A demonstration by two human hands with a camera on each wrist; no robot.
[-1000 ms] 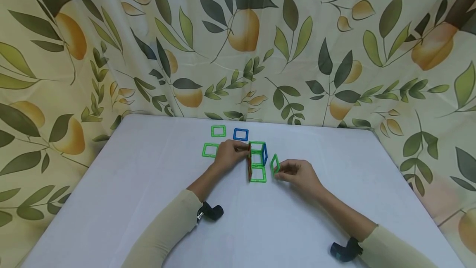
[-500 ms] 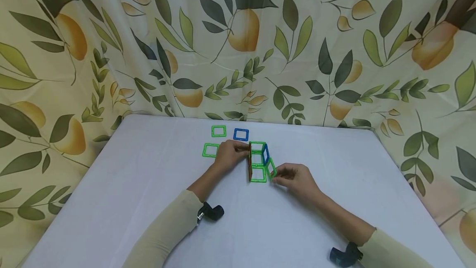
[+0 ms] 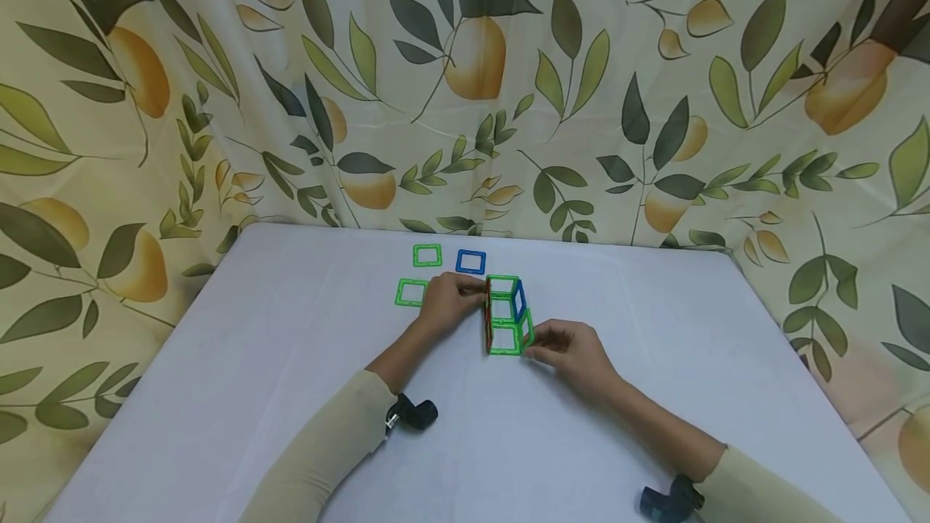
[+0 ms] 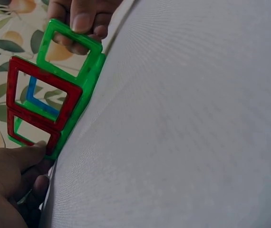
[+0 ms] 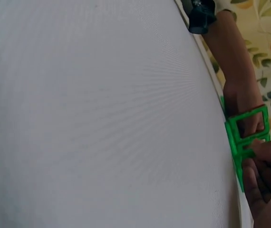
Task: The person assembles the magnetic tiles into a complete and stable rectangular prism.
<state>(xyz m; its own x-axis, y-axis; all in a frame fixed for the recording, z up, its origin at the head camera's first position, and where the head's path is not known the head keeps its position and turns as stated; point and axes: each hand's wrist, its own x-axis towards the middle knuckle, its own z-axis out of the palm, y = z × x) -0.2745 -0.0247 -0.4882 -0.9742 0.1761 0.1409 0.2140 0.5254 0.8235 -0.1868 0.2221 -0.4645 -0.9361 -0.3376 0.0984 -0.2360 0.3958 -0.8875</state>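
Green, blue and red magnetic tiles, square open frames, are joined into a small structure on the table. My left hand (image 3: pixel 448 303) pinches the far end of the standing red tiles (image 3: pixel 488 333), its thumb on the red frame in the left wrist view. Opposite stands a blue tile (image 3: pixel 522 297). Green tiles (image 3: pixel 504 353) lie flat as the base, and one stands at the back. My right hand (image 3: pixel 574 349) pinches a green tile (image 4: pixel 45 42) upright at the base's near right edge, beside the blue one. Fingers partly hide its outer side.
Left of the structure lie two loose green tiles, one farther back (image 3: pixel 427 265) and one (image 3: pixel 398 293) beside my left hand. A loose blue tile (image 3: pixel 471 273) lies behind that hand. The white-covered table (image 3: pixel 450 458) ends at a fruit-patterned curtain (image 3: pixel 567 119).
My right hand has brought its green tile leftward, from apart to against the base's right edge, and turned it upright in line with the blue tile. My left hand has stayed put.
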